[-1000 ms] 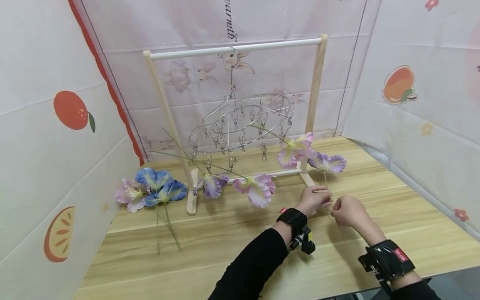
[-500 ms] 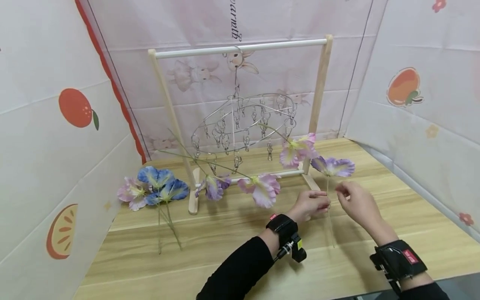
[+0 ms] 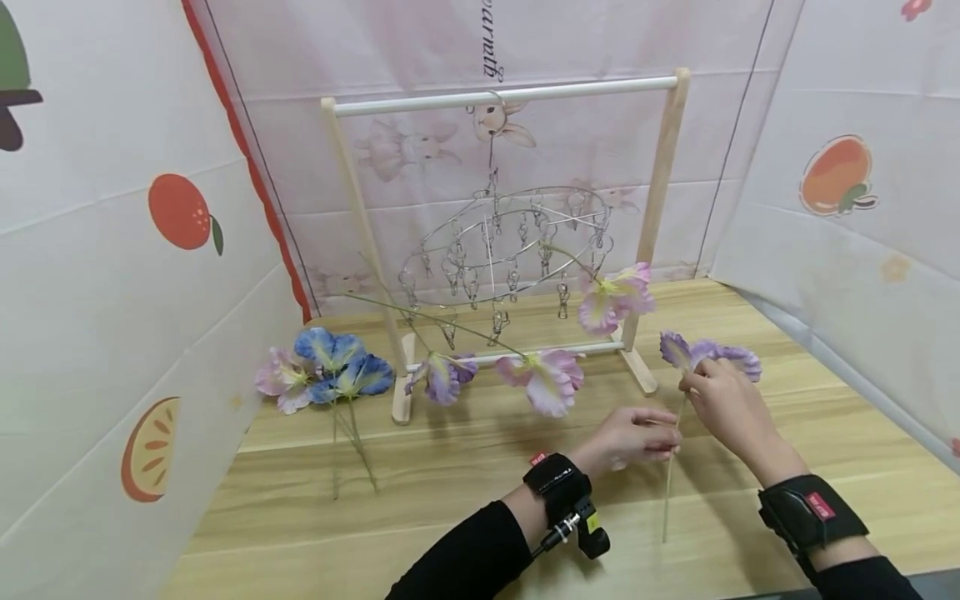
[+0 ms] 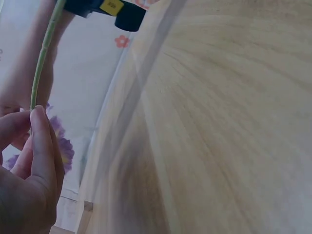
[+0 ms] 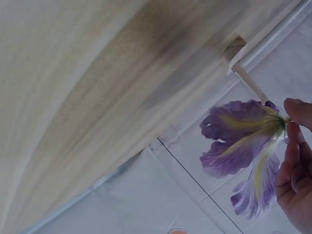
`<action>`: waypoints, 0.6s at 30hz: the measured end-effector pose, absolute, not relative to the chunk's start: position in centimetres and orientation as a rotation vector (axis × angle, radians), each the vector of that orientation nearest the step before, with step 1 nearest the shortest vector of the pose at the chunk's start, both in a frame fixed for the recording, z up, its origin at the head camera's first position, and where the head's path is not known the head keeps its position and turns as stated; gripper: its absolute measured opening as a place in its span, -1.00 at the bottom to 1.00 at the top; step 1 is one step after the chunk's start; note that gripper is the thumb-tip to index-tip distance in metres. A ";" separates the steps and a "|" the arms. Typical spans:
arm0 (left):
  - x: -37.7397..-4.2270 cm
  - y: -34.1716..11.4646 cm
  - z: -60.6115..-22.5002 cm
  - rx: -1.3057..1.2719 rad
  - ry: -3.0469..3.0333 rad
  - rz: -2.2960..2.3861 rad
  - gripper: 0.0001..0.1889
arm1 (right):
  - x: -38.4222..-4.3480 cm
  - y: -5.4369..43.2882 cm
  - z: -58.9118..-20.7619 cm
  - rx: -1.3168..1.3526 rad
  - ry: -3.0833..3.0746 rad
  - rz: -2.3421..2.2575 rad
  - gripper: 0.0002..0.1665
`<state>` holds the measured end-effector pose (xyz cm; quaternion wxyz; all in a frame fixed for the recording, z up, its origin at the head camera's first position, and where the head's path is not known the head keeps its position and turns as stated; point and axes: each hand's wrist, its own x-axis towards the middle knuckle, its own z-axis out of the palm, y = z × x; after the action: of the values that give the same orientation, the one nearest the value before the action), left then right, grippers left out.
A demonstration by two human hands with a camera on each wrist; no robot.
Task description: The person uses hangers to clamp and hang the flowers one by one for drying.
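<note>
Left hand (image 3: 628, 437) has its grip narrow on the stem (image 4: 43, 61) of the purple flower (image 5: 239, 126), thumb-to-finger pinch clearest in left wrist view; right hand (image 3: 731, 410) pinches just under the petals, flower held over the table (image 3: 300, 533). Right wrist view shows yellow-streaked petals beside its grip, partly covered in head view, which alone shows the clip hanger (image 3: 490, 250) beyond the left grip and blue flowers (image 3: 365, 377) well left of it.

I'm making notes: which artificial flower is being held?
The ruffled purple artificial flower farthest right, the only one held: left hand and right hand pinch its green stem.
</note>
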<state>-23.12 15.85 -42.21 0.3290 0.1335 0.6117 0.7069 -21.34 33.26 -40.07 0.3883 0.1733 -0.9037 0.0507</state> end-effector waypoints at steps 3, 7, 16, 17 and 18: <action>-23.1 15.1 -41.9 0.383 1.608 1.816 -0.66 | -21.3 33.1 -40.3 0.464 -2.268 0.134 -0.81; -23.3 13.7 -41.4 0.454 1.613 1.740 -0.63 | -21.0 32.5 -40.2 0.496 -2.221 0.184 -0.81; -24.0 9.1 -38.4 0.670 1.648 1.641 -0.58 | -19.9 30.1 -38.3 0.552 -2.111 0.352 -0.72; -24.0 8.7 -38.1 0.695 1.658 1.658 -0.59 | -19.7 29.8 -38.0 0.551 -2.107 0.378 -0.71; -24.0 8.3 -37.8 0.717 1.666 1.691 -0.61 | -19.5 29.5 -37.8 0.550 -2.102 0.404 -0.71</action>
<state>-23.98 8.27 -37.84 0.3249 0.2736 0.6354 0.6449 -19.53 29.48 -37.77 0.4493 0.2224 -0.8497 0.1633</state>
